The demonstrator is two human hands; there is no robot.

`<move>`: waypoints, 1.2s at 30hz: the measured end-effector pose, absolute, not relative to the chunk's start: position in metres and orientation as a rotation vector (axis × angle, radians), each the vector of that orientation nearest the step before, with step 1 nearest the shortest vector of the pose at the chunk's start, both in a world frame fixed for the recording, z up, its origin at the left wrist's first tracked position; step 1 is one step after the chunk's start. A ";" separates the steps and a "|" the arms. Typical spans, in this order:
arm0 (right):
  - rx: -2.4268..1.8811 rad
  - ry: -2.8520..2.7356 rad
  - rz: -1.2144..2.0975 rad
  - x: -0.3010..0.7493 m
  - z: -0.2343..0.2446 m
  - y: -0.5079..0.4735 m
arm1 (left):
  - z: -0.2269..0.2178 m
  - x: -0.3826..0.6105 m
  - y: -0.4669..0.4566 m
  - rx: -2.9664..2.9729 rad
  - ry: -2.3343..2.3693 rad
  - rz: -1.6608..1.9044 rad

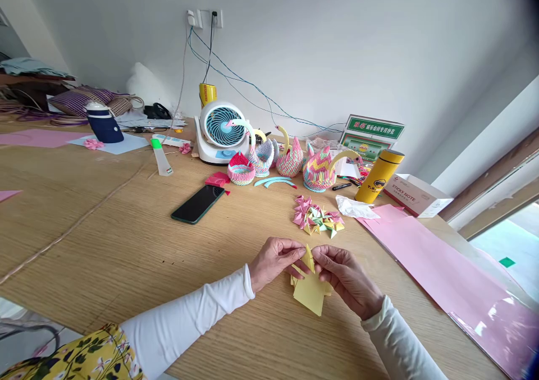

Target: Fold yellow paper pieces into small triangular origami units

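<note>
Between my two hands is a small folded piece of yellow paper (309,258), its pointed tip upward. My left hand (278,261) pinches its left side with thumb and fingertips. On the other side, my right hand (346,274) grips the paper's right edge, fingers curled. Just below lies a stack of yellow paper sheets (309,296) on the table, partly covered by the hands. Beyond them sits a loose pile of folded paper pieces (316,216) in pink, yellow and green.
Several folded-paper swans (320,169) stand near a small fan (223,127). A phone (197,204) lies left of centre. To the right are a yellow bottle (379,177), a sticky note box (419,195) and pink paper sheets (446,268). A cord (84,217) crosses the table's left part.
</note>
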State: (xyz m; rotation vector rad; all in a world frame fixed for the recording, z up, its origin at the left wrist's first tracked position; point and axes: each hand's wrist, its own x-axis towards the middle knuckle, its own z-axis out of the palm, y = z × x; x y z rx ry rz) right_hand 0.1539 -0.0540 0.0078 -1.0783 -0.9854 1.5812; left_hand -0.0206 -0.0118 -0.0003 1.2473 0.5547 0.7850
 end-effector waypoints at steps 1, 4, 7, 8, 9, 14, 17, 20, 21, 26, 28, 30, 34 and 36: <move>-1.075 -0.973 1.598 0.154 0.007 -0.053 | -0.001 -0.021 -0.012 1.250 0.554 0.785; -1.092 -0.976 1.595 0.154 0.006 -0.053 | -0.002 -0.021 -0.011 1.254 0.552 0.787; -1.134 -1.034 1.554 0.153 0.007 -0.054 | -0.004 -0.021 -0.011 1.256 0.560 0.796; -1.149 -1.055 1.540 0.153 0.008 -0.054 | -0.004 -0.021 -0.011 1.258 0.564 0.800; -1.163 -1.074 1.529 0.153 0.008 -0.054 | -0.004 -0.021 -0.011 1.260 0.568 0.803; -1.203 -1.118 1.480 0.151 0.009 -0.054 | -0.003 -0.021 -0.012 1.266 0.587 0.812; -1.207 -1.129 1.456 0.150 0.008 -0.054 | -0.003 -0.021 -0.012 1.279 0.577 0.813; -1.206 -1.141 1.434 0.150 0.008 -0.055 | -0.003 -0.021 -0.012 1.283 0.570 0.813; -1.204 -1.147 1.427 0.150 0.008 -0.056 | -0.003 -0.021 -0.012 1.283 0.570 0.814; -1.231 -1.253 1.346 0.148 0.010 -0.056 | -0.003 -0.021 -0.012 1.282 0.575 0.819; -1.277 -1.343 1.252 0.148 0.010 -0.055 | -0.003 -0.021 -0.013 1.278 0.582 0.816; -1.338 -1.460 1.122 0.148 0.009 -0.055 | -0.004 -0.020 -0.013 1.274 0.589 0.805; -1.415 -1.613 0.871 0.148 0.006 -0.055 | -0.007 -0.020 -0.013 1.244 0.606 0.801; -1.414 -1.601 0.853 0.147 0.008 -0.055 | -0.007 -0.020 -0.012 1.235 0.618 0.824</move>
